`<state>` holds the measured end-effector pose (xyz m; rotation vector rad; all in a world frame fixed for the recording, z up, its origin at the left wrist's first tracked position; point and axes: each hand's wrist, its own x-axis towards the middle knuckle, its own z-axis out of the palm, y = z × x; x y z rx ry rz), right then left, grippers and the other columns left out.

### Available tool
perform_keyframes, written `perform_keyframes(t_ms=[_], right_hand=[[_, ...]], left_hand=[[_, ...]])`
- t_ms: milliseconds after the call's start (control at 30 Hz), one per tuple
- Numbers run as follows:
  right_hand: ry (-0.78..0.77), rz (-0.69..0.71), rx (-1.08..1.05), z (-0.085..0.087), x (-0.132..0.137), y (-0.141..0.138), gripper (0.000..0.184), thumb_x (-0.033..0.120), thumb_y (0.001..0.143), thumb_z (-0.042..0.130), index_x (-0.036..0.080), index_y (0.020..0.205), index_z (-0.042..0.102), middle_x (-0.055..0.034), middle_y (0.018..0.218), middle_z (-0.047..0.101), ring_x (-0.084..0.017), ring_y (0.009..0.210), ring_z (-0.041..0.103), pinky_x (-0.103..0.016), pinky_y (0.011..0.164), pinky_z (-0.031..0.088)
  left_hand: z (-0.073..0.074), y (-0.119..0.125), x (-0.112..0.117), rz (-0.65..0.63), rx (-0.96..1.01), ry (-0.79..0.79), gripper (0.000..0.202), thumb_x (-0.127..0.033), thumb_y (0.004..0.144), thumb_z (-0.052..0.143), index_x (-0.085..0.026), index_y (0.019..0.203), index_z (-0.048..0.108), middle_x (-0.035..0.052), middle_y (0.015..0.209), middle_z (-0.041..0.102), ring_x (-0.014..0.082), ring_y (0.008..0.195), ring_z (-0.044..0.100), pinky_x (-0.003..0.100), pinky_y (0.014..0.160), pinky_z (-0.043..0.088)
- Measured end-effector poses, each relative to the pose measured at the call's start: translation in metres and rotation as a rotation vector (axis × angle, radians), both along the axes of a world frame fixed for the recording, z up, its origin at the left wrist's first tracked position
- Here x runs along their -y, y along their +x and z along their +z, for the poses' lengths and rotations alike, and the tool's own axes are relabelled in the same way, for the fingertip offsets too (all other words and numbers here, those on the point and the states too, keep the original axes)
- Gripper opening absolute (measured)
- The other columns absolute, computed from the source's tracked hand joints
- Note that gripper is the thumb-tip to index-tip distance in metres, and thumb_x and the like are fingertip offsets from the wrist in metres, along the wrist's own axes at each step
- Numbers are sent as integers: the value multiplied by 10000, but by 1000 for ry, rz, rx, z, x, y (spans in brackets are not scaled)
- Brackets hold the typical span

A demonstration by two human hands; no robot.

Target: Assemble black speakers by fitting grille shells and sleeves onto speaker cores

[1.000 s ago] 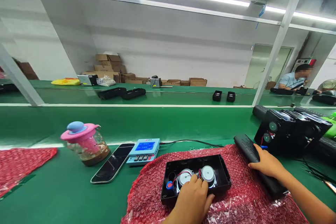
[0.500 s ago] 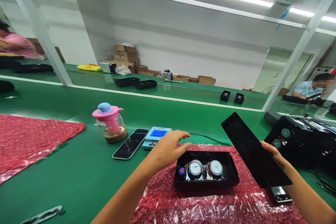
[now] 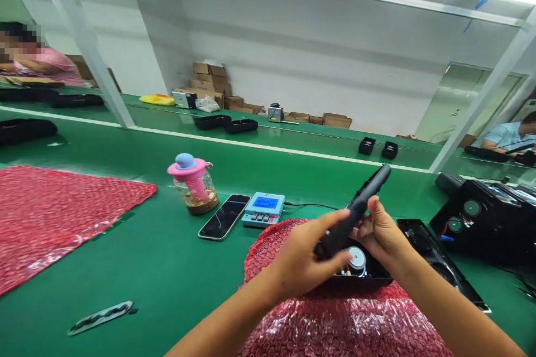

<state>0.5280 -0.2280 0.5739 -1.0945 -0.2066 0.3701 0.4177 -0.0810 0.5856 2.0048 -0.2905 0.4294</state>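
Note:
A black panel [image 3: 363, 201] is tilted up on its edge between my two hands. My left hand [image 3: 307, 254] is closed around its lower left end, slightly blurred. My right hand [image 3: 383, 237] grips its right side with the thumb up. Directly below is an open black speaker box [image 3: 362, 284], lying on red bubble wrap [image 3: 318, 323]. One round silver speaker driver [image 3: 357, 259] shows inside it; my hands and the panel hide the rest of the interior.
Another black panel with openings [image 3: 444, 268] lies right of the box, by stacked black speaker boxes [image 3: 481, 228]. To the left are a blue meter [image 3: 264, 209], a phone [image 3: 225, 217], a pink-lidded bottle [image 3: 195, 184] and a flat strip [image 3: 101, 318]. Two people sit farther off.
My right hand has brought the black panel leftward over the box and turned it edge-on. My left hand has closed on it. The panel with openings at right is now uncovered.

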Motion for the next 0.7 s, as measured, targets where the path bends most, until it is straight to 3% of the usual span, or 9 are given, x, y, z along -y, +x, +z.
perform_keyframes(t_ms=[100,200,267,333,433,567,700], right_hand=[[-43,-182,13,-1,15,22,596,698,631,672,245,970,486,28,764,609,-159,698,599,-286,592,509],[-98,-258,28,-7,39,37,520,561,591,754,211,917,549,56,633,560,-116,553,532,-215,489,433],[-151,-235,21,-16,54,36,473,513,565,778,164,831,602,71,503,468,-87,425,423,-201,397,333],[-194,-215,9,-28,65,31,436,511,575,766,138,752,626,70,459,421,-76,389,370,-205,375,294],[-233,-246,-23,-46,72,32,389,526,669,696,150,729,621,25,564,528,-108,499,496,-225,474,408],[-350,-298,-81,-67,69,62,324,442,879,562,141,762,591,15,666,574,-118,601,557,-263,601,474],[-488,-255,-88,-85,56,91,272,377,925,541,127,833,594,-2,775,603,-124,674,581,-285,658,502]], left_hand=[[6,8,-16,182,-74,-350,544,-421,678,622,-165,1156,579,84,1082,647,235,904,618,330,789,505],[9,20,-33,178,-267,-703,577,-454,603,628,-160,1095,566,43,866,649,198,719,617,289,630,501],[5,29,-39,134,-436,-781,546,-465,605,594,-166,1061,558,19,760,623,179,627,596,283,576,479],[-3,38,-39,106,-550,-762,529,-472,610,561,-159,1036,555,18,722,609,174,579,576,294,558,468],[-20,50,-33,140,-552,-682,512,-451,608,552,-171,1038,537,13,757,615,176,605,571,297,582,458],[-44,58,-30,241,-447,-512,344,-400,604,537,-172,854,598,28,869,636,210,821,578,301,733,444],[-70,59,-38,326,-391,-367,211,-346,663,496,-177,692,619,39,834,645,232,896,562,339,850,413]])
